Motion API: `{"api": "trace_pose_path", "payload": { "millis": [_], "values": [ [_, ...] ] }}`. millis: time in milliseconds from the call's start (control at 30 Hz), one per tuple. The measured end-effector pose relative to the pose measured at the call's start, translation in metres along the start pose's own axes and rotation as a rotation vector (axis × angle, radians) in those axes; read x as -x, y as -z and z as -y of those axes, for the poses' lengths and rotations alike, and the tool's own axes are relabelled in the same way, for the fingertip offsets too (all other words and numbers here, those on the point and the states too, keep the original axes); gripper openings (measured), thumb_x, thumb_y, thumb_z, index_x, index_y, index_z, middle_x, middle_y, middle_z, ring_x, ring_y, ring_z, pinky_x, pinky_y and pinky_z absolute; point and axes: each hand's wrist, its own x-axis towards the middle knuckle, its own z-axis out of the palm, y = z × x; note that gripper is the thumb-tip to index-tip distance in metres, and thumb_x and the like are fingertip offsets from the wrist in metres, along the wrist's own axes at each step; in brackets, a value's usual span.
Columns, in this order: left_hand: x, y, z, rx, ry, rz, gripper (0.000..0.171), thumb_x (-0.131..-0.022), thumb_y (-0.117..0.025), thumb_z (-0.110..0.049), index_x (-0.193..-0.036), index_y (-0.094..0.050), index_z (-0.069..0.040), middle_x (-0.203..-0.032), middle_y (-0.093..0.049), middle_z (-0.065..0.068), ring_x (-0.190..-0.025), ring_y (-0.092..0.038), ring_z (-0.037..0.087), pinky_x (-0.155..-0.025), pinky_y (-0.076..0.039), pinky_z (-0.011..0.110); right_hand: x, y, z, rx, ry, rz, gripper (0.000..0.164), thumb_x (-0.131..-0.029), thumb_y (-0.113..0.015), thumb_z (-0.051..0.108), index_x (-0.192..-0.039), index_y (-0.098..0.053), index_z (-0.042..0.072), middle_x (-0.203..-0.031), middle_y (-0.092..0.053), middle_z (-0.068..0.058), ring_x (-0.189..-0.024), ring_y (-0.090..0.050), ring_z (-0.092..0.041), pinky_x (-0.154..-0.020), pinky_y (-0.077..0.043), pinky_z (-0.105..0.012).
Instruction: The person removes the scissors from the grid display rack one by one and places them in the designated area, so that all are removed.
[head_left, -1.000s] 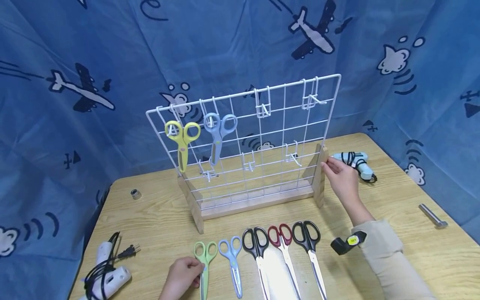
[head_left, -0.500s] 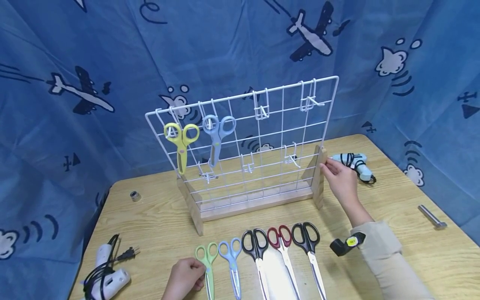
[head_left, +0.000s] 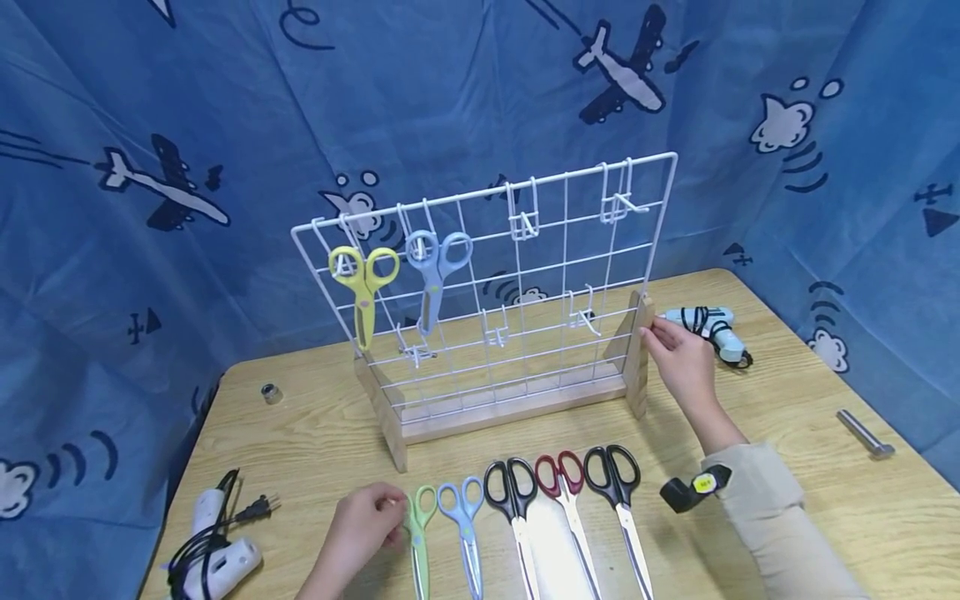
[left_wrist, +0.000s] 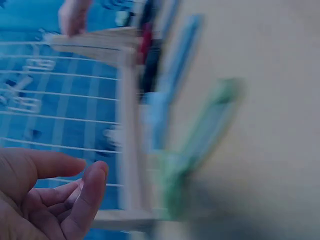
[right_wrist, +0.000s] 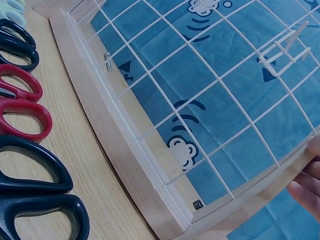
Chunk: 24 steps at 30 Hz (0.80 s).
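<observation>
The left-wrist view shows what the head view obscures: the left hand (head_left: pixel 362 527), thumb-tip and forefinger-tip nearly meeting, apart from the green scissors (head_left: pixel 417 533). The right hand (head_left: pixel 681 357) pinches the rack (head_left: pixel 517 408) at 4 o'clock. Pale green, closed, the scissors lie on the table (head_left: pixel 285 450), loops toward 12, between the rack's 6 and 7 o'clock.

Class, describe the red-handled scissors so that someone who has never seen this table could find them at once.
Find the wood-based wire rack standing on the table. In front of it a row of scissors lies with handles toward the rack; the red-handled scissors sit between two black-handled pairs. Only they in that row have red handles.
</observation>
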Motion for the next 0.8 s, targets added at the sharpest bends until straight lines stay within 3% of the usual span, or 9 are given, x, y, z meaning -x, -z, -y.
{"api": "trace_pose_path", "payload": {
  "millis": [133,267,400,533,633,800],
  "values": [
    [0.0,0.016,-0.038,-0.033,-0.118,-0.109,0.016,-0.078,-0.056,-0.009,-0.091,-0.06,-0.001,-0.066,-0.059,0.003,-0.054,-0.056,0.012,-0.049,-0.049,0.02,-0.001,-0.002,-0.005,-0.008,-0.011,0.003,0.034,-0.074,-0.054,0.052,-0.102,-0.058,0.034,-0.097,-0.063,0.005,-0.084,-0.059,-0.003,-0.066,-0.05,-0.02],
    [-0.001,0.028,-0.073,-0.11,-0.287,-0.207,0.015,-0.077,-0.06,-0.011,-0.091,-0.062,-0.009,-0.072,-0.061,-0.002,-0.062,-0.055,0.006,-0.056,-0.047,0.018,0.0,0.003,0.004,-0.018,0.006,0.019,0.035,-0.075,-0.054,0.049,-0.103,-0.059,0.029,-0.097,-0.063,0.0,-0.084,-0.06,-0.007,-0.063,-0.05,-0.019],
    [-0.005,0.037,-0.102,-0.121,-0.555,-0.33,0.018,-0.076,-0.061,-0.008,-0.093,-0.062,-0.007,-0.081,-0.062,-0.001,-0.071,-0.056,0.007,-0.063,-0.049,0.019,0.007,0.036,0.063,-0.094,-0.011,0.091,0.037,-0.078,-0.058,0.037,-0.104,-0.061,0.01,-0.097,-0.061,-0.014,-0.086,-0.06,-0.02,-0.065,-0.051,-0.027],
    [-0.013,0.043,-0.124,-0.025,-0.754,-0.415,0.022,-0.076,-0.06,-0.005,-0.099,-0.06,-0.004,-0.095,-0.062,0.006,-0.083,-0.059,0.014,-0.072,-0.049,0.02,0.016,0.068,0.126,-0.109,-0.012,0.127,0.036,-0.08,-0.057,0.027,-0.101,-0.059,-0.003,-0.095,-0.06,-0.021,-0.086,-0.058,-0.03,-0.069,-0.049,-0.034],
    [-0.022,0.042,-0.137,0.077,-0.793,-0.415,0.027,-0.078,-0.058,-0.004,-0.105,-0.057,-0.003,-0.103,-0.059,0.009,-0.092,-0.057,0.017,-0.078,-0.046,0.019,0.019,0.075,0.139,-0.089,-0.03,0.132,0.032,-0.081,-0.057,0.021,-0.101,-0.059,-0.004,-0.095,-0.06,-0.02,-0.086,-0.059,-0.028,-0.07,-0.048,-0.031],
    [-0.035,0.036,-0.15,0.178,-0.764,-0.459,0.035,-0.079,-0.057,-0.006,-0.113,-0.052,-0.002,-0.112,-0.055,0.009,-0.102,-0.053,0.017,-0.084,-0.042,0.018,0.019,0.076,0.136,-0.084,-0.043,0.138,0.032,-0.081,-0.057,0.019,-0.103,-0.058,-0.004,-0.096,-0.059,-0.02,-0.087,-0.059,-0.027,-0.071,-0.048,-0.031]
  ]
}}
